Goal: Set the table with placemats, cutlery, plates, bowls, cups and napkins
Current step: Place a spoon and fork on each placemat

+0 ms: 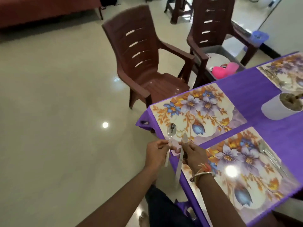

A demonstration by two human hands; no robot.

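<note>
My left hand (155, 153) holds a metal spoon (171, 130) by its handle, bowl up, at the table's near left corner. My right hand (193, 155), with bangles on the wrist, grips a table knife (179, 163) whose blade points down past the table edge. Both pieces hover over the near edge of a floral placemat (196, 112). A second floral placemat (246, 169) lies closer to me, with cutlery (270, 156) resting along its right side. A third placemat (285, 72) lies at the far right.
A purple cloth (246, 92) covers the table. A white pot (278, 107) stands at the right. Two brown plastic chairs (144, 59) (213, 27) stand beyond the table; the further one carries a tub (218, 61) with white plates and pink items.
</note>
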